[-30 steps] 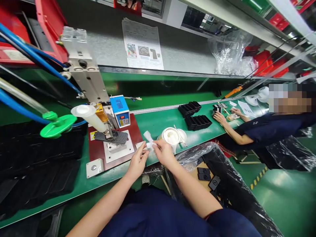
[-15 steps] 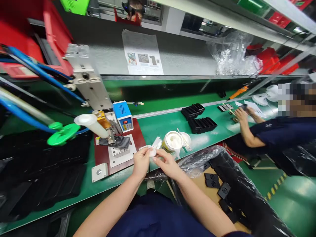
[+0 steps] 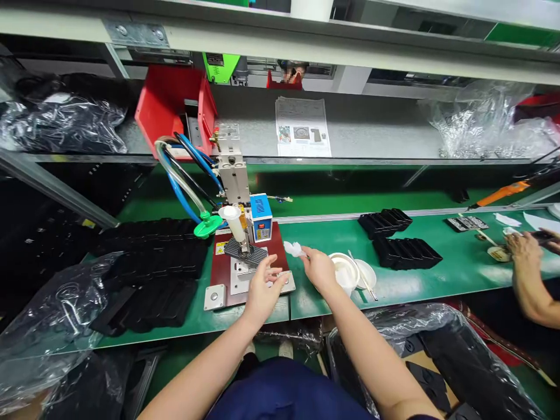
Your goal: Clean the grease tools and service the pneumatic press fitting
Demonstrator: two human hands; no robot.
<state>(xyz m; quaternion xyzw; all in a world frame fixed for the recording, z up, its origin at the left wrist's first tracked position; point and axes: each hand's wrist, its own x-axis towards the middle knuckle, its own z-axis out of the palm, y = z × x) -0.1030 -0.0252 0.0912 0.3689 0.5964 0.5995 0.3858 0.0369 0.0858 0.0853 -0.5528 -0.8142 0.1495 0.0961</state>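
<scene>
My right hand (image 3: 320, 269) pinches a crumpled white tissue (image 3: 294, 249) over the green bench, just right of a small press. My left hand (image 3: 263, 291) is in front of the press with fingers apart and nothing in them, near the metal block with a round button (image 3: 286, 282) at the base's right corner. On the press fixture lies a black ribbed part (image 3: 258, 255), under a white syringe (image 3: 234, 220). Beside my right wrist stands a round white tub (image 3: 334, 256), partly hidden by the forearm. A white lid (image 3: 368, 270) with a thin stick across it lies next to the tub.
Stacked black parts (image 3: 157, 256) fill the bench's left side; more black pieces (image 3: 406, 252) stand at right. A blue box (image 3: 261, 219) adjoins the press. A plastic-lined bin (image 3: 476, 350) sits below the bench edge. A co-worker's hand (image 3: 522, 251) works at far right.
My hands have separated: the left moved off the small white item that both hands were at and opened; the right now holds white tissue. The camera view has swung left.
</scene>
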